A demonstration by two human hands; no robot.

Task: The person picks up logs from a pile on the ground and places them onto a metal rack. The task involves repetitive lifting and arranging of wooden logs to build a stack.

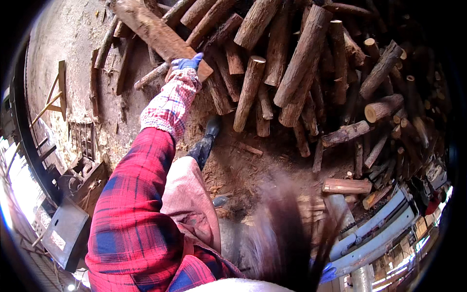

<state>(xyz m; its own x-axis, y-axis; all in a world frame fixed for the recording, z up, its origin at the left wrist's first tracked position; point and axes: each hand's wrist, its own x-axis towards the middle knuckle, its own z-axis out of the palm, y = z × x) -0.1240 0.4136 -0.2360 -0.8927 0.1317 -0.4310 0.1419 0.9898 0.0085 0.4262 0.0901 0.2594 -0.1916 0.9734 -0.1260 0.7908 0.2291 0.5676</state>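
Observation:
My left hand (187, 63), in a blue glove below a checked cuff, reaches far forward. It is closed on the near end of a long split wood slab (158, 36), with part of the fingers behind the wood. The slab slants up to the left, over other logs. At the lower right, a small patch of blue glove that looks like my right hand (329, 270) shows beside a blue-grey metal rail (365, 250). Blurred dark hair hides most of that arm, and the fingers cannot be made out.
A large heap of cut logs (301, 58) fills the far middle and right. One short split piece (347, 186) lies by the metal rails. My boot (212, 126) stands on dirt and bark scraps near the heap. A grey metal box (65, 233) is at the lower left.

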